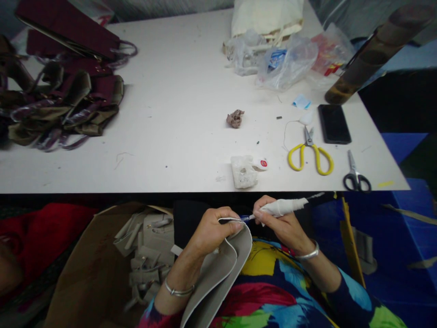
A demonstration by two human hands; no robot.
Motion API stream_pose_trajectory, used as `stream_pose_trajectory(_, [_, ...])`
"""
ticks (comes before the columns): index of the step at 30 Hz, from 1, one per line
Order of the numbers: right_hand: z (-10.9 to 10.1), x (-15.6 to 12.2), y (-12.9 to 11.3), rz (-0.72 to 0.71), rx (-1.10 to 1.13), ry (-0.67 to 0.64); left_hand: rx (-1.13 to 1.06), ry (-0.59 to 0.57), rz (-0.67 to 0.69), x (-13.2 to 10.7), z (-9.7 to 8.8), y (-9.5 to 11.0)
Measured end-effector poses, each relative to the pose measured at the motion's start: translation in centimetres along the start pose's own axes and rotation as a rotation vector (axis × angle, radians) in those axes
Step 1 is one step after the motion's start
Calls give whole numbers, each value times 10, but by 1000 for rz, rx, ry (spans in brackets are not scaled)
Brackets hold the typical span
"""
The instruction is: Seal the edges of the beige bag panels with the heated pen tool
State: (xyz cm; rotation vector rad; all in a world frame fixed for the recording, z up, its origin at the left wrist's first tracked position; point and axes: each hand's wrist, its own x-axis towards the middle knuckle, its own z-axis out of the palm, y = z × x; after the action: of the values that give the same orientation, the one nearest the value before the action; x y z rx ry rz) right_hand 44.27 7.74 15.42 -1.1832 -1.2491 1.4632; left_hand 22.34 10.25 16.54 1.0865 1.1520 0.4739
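Observation:
My left hand (215, 230) pinches the top corner of a light grey bag (218, 278), thumb on the outside. The bag's two panels stand apart and hang down over my lap. My right hand (282, 225) is closed round a slim hand tool (285, 207) wrapped in white tape or cloth. A thin strand sticks out from the tool's far end. Its narrow tip meets the bag's edge beside my left thumb, where something small and blue shows. What the tip is exactly, I cannot make out.
A cardboard box (78, 269) of grey bag pieces (150, 255) stands at left. On the table (177, 100) lie yellow-handled scissors (309, 152), black-handled scissors (356, 177), a phone (334, 124), a white lump (243, 172) and maroon bags (78, 54). A dark bottle (372, 59) stands at right.

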Motion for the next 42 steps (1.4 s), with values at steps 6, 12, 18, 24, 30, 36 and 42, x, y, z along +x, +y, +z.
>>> stream_pose_trajectory(6, [2,16,-7,-35,-40,-57,-35,-10,-1,1,1,-2])
stream_pose_trajectory(12, [13,32,-21,-38,-48,-138,-99,-22,2,0,-2,-4])
stream_pose_trajectory(18, [16,29,-21,-161,-14,59,-178,-6,22,-3,-4,-4])
stream_pose_trajectory(24, [22,13,-20,-129,66,74,-184,64,62,-12,-11,-5])
stream_pose_trajectory(30, [39,-3,-15,-153,-53,15,-184,101,102,-21,-18,-8])
stream_pose_trajectory(36, [51,-11,-15,-108,-128,-77,-99,117,137,-29,-19,-11])
stream_pose_trajectory(42, [58,-14,-16,-119,-193,-89,6,114,148,-38,-16,-7])
